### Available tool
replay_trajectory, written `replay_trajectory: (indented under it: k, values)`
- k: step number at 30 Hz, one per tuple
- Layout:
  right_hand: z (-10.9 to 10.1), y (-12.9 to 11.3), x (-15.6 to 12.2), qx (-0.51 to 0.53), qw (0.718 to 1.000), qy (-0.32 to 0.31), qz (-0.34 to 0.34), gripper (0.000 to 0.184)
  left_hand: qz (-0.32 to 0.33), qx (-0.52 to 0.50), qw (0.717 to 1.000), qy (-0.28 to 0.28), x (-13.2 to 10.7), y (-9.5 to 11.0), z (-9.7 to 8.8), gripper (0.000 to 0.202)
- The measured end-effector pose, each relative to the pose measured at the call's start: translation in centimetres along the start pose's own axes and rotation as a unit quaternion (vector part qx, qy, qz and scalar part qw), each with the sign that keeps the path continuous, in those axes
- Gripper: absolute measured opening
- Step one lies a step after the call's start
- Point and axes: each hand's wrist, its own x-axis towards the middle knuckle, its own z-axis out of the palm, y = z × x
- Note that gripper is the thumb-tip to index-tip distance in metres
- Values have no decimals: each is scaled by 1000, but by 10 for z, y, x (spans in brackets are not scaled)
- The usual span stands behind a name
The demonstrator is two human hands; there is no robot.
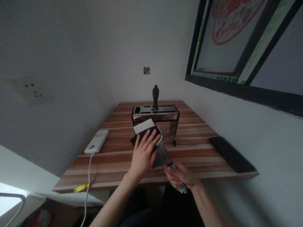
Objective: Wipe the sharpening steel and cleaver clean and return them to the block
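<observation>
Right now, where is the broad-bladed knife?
In the head view, the knife is right of centre near the table's front edge, handle in the right hand, blade beside the left hand.

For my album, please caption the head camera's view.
Left hand on a dark piece over a broad blade, right hand gripping the pale handle.

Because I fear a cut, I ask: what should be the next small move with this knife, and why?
Perhaps slide the dark pad gently along the blade, away from the handle: the left hand lies over the pad, the right hand grips the handle, and bare blade shows between them.
</observation>
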Motion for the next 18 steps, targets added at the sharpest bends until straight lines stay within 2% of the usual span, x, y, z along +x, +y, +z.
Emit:
replay_trajectory:
  k: [9,14,18]
  values:
    - [1,-1,0,-9,1000,-18,-10,36,-43,-2,998,54,27,-17,-10,44]
    - [0,0,0,-9,1000,-15,-7,35,-74,-19,994,79,34,-14,-10,45]
    - [0,0,0,-1,1000,-16,-5,37,-79,-27,994,75,28,-6,-4,46]
